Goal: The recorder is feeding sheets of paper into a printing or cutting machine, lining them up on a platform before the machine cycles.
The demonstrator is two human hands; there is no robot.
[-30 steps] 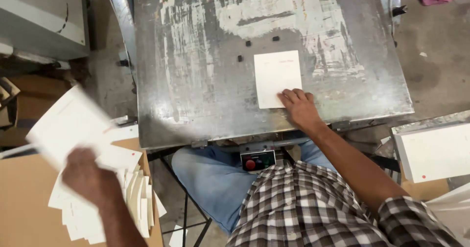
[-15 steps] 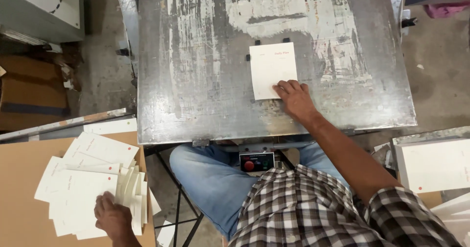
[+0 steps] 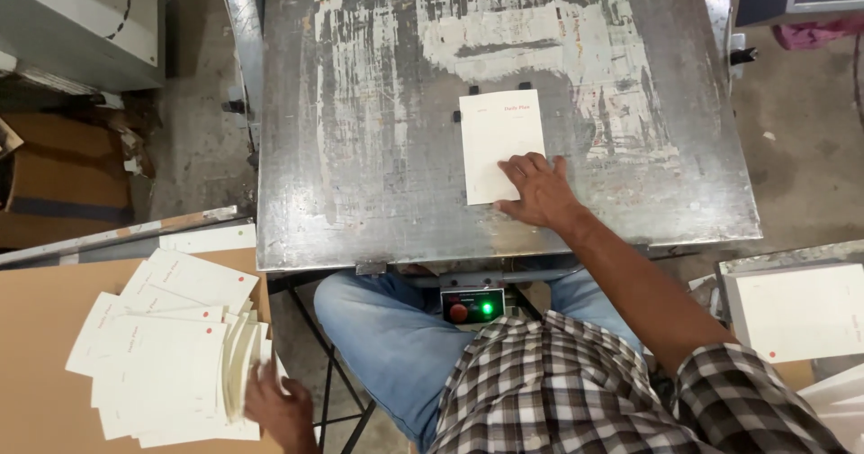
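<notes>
On a worn, paint-streaked metal plate [image 3: 378,175], a person's right hand [image 3: 538,190] lies flat with fingers spread, pressing the lower right corner of a single white card [image 3: 500,143], which sits upright against two small dark stops [image 3: 473,89] at its top edge. Down at the lower left, the left hand [image 3: 281,406] rests with loosely bent fingers against the right edge of a fanned pile of white cards [image 3: 166,355] (gripping none of them, as far as can be seen) spread on a brown cardboard sheet [image 3: 36,355]. Below the plate's front edge, between blue-jeaned knees, a small control box [image 3: 472,307] shows a red button and a lit green one. Another stack of white sheets [image 3: 799,310] sits at the right.
</notes>
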